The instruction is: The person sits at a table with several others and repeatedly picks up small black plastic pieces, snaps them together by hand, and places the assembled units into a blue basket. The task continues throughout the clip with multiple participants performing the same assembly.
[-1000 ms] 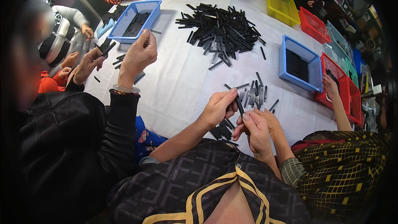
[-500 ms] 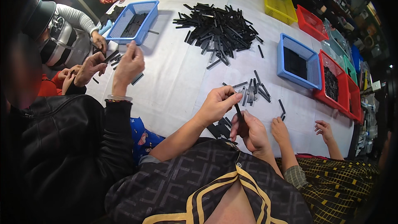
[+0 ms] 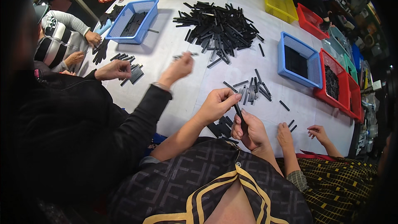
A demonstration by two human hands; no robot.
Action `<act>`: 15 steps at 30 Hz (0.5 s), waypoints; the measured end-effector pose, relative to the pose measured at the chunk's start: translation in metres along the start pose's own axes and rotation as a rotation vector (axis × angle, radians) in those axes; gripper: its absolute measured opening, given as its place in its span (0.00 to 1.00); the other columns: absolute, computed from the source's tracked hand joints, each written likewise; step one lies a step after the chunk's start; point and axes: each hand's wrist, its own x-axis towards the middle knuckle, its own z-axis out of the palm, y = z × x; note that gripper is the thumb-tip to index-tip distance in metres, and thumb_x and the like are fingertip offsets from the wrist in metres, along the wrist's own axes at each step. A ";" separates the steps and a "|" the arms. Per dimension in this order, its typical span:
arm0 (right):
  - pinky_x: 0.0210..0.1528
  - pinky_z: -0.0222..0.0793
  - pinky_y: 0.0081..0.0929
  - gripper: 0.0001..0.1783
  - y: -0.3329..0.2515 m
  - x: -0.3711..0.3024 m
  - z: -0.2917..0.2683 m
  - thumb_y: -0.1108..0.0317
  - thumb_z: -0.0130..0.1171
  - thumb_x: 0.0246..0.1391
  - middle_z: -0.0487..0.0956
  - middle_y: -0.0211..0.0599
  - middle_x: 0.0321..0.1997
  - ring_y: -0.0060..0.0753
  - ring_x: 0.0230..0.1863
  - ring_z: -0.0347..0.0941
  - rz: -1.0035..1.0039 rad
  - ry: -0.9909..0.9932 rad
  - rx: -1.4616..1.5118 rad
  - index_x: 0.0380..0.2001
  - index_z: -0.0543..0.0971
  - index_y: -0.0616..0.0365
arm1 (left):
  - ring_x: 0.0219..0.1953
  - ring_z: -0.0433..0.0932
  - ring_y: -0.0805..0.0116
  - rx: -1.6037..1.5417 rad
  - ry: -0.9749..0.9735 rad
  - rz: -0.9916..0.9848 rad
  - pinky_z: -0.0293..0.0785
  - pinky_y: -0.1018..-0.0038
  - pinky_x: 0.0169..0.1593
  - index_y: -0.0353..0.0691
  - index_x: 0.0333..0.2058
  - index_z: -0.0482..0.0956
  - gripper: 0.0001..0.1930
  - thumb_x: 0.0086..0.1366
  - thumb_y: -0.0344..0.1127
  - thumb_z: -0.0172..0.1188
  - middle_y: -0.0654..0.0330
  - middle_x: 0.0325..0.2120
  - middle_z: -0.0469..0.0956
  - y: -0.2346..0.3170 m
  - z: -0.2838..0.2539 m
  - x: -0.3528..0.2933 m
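A slim black strip (image 3: 238, 111) is pinched between my two hands over the near part of the table. Thumb and fingers of my left hand (image 3: 216, 104) close on its upper end, while my right hand (image 3: 253, 132) wraps round the lower end. Just beyond them lies a loose group of black strips (image 3: 251, 90). Flat black pieces (image 3: 222, 127) rest below my left hand, near the table edge, partly covered by my arms and clothing. Farther off, a large heap of similar black strips (image 3: 219, 33) spreads over the white tabletop (image 3: 178, 87).
At left, a co-worker's hand (image 3: 179, 69) carries dark strips; another co-worker's hands (image 3: 285, 135) are close at right. Blue baskets (image 3: 151, 16) (image 3: 286, 74) hold dark pieces. Red baskets (image 3: 323, 89) and yellow baskets (image 3: 273, 12) line the far right side.
My hands keep the strip, and my right hand has shifted slightly. The left co-worker's hand has swung right over the table. Strips beside the right co-worker's hand lie differently.
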 end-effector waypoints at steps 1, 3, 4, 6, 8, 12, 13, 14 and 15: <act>0.20 0.60 0.21 0.17 0.001 0.001 -0.002 0.58 0.40 0.61 0.66 0.34 0.12 0.27 0.14 0.62 0.003 -0.010 0.012 0.24 0.67 0.58 | 0.16 0.58 0.84 0.078 -0.008 0.040 0.54 0.83 0.19 0.37 0.20 0.72 0.18 0.63 0.43 0.53 0.70 0.14 0.66 -0.003 0.000 0.002; 0.19 0.59 0.20 0.16 0.005 0.007 -0.001 0.58 0.41 0.61 0.66 0.33 0.12 0.25 0.14 0.62 -0.040 0.089 -0.115 0.24 0.67 0.57 | 0.17 0.58 0.84 0.150 -0.024 0.017 0.54 0.82 0.20 0.35 0.20 0.72 0.17 0.61 0.43 0.54 0.70 0.13 0.65 -0.010 -0.002 0.004; 0.18 0.58 0.20 0.16 0.006 0.009 -0.001 0.58 0.42 0.61 0.66 0.32 0.12 0.24 0.14 0.62 -0.060 0.138 -0.180 0.24 0.67 0.57 | 0.17 0.58 0.84 0.208 -0.030 0.014 0.54 0.82 0.20 0.35 0.20 0.72 0.17 0.61 0.42 0.54 0.70 0.12 0.64 -0.020 -0.003 0.008; 0.18 0.57 0.19 0.16 0.011 0.015 -0.014 0.57 0.42 0.60 0.65 0.31 0.11 0.23 0.13 0.61 -0.098 0.166 -0.262 0.24 0.67 0.57 | 0.16 0.58 0.82 0.261 -0.029 -0.008 0.54 0.79 0.19 0.33 0.20 0.72 0.18 0.61 0.42 0.54 0.70 0.10 0.62 -0.034 -0.003 0.013; 0.16 0.56 0.16 0.16 0.018 0.021 -0.034 0.58 0.43 0.60 0.64 0.29 0.10 0.20 0.13 0.60 -0.145 0.221 -0.334 0.23 0.67 0.56 | 0.16 0.58 0.82 0.266 -0.050 -0.082 0.54 0.79 0.19 0.33 0.20 0.72 0.18 0.61 0.43 0.53 0.70 0.10 0.62 -0.047 -0.003 0.018; 0.17 0.57 0.17 0.17 0.029 0.035 -0.094 0.58 0.42 0.60 0.66 0.30 0.11 0.21 0.14 0.63 -0.334 0.579 -0.676 0.22 0.68 0.57 | 0.13 0.63 0.77 0.593 -0.040 -0.111 0.59 0.77 0.18 0.35 0.22 0.73 0.17 0.61 0.44 0.53 0.66 0.10 0.66 -0.063 -0.017 0.021; 0.18 0.58 0.20 0.17 0.028 0.037 -0.114 0.59 0.42 0.60 0.67 0.31 0.11 0.23 0.14 0.64 -0.381 0.708 -0.753 0.22 0.69 0.58 | 0.13 0.65 0.77 0.710 -0.048 -0.080 0.60 0.77 0.17 0.36 0.22 0.74 0.17 0.61 0.44 0.53 0.66 0.10 0.67 -0.067 -0.018 0.023; 0.18 0.59 0.22 0.18 0.029 0.033 -0.134 0.59 0.42 0.59 0.68 0.33 0.11 0.25 0.15 0.66 -0.420 0.851 -0.827 0.22 0.70 0.60 | 0.16 0.68 0.70 0.795 -0.083 -0.074 0.63 0.73 0.21 0.36 0.22 0.74 0.16 0.59 0.44 0.55 0.61 0.12 0.70 -0.066 -0.017 0.024; 0.20 0.61 0.25 0.17 0.031 0.030 -0.152 0.60 0.43 0.59 0.69 0.35 0.12 0.28 0.16 0.67 -0.458 0.956 -0.938 0.22 0.70 0.60 | 0.18 0.72 0.62 0.886 -0.107 -0.069 0.66 0.68 0.25 0.36 0.23 0.75 0.15 0.57 0.44 0.56 0.56 0.14 0.72 -0.059 -0.017 0.025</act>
